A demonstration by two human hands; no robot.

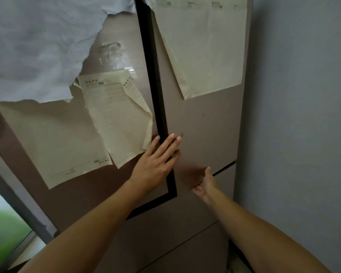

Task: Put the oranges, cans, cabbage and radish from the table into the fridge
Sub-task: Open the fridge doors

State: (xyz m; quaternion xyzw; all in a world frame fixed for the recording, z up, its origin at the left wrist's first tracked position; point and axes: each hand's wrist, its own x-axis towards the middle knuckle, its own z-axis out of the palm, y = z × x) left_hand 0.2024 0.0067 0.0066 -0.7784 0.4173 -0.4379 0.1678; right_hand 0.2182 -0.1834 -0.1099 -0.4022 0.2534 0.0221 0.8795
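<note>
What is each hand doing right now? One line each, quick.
Left hand: open, flat against the fridge, empty.
Right hand: open, loosely curled, empty.

head view, close before fridge doors point(205, 119)

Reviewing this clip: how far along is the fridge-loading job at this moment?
Done: cannot be judged. No oranges, cans, cabbage or radish show, and the inside of the fridge is hidden.
In hand: the left hand lies flat on the left door at the dark seam. The right hand is near the right door's lower edge, holding nothing.
Left: unknown, as the table is out of view.
</note>
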